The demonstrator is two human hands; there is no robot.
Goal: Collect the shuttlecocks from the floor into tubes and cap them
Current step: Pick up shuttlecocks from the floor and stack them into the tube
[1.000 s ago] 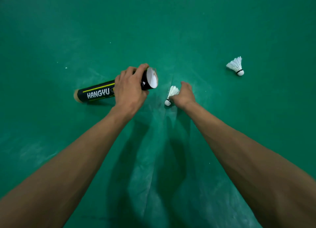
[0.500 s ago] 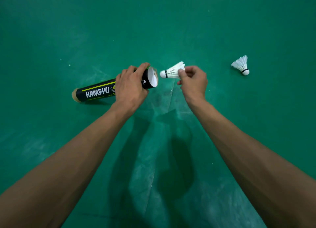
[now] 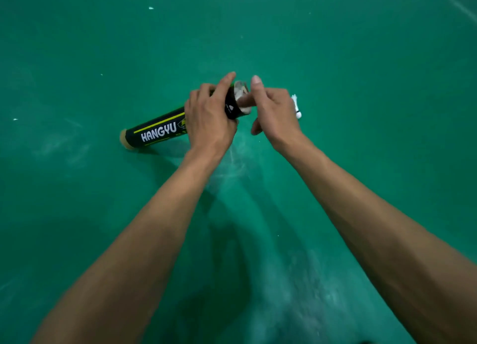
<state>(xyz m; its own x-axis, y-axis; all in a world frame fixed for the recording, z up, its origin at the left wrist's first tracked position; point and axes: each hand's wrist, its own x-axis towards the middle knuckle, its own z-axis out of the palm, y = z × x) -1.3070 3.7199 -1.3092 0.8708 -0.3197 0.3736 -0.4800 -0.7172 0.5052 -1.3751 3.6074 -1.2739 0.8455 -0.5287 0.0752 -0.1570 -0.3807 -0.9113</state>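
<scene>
A black tube [image 3: 157, 132] printed HANGYU lies tilted over the green floor, its capped brown end at the left and its open mouth at the right. My left hand [image 3: 209, 116] grips the tube just behind the mouth. My right hand [image 3: 276, 111] is at the mouth with its forefinger reaching inside and the thumb raised above the rim. A blurred white shuttlecock [image 3: 240, 89] sits in the mouth. Another white shuttlecock [image 3: 296, 108] lies on the floor just behind my right hand, partly hidden by it.
Green court flooring [image 3: 361, 85] fills the view, with scuffed pale patches near my arms. A white court line [image 3: 462, 5] crosses the far right corner. Small white specks lie scattered at the far left.
My right hand carried the shuttlecock from beside the tube into its mouth. The view shifted, so the second shuttlecock now appears right behind my right hand.
</scene>
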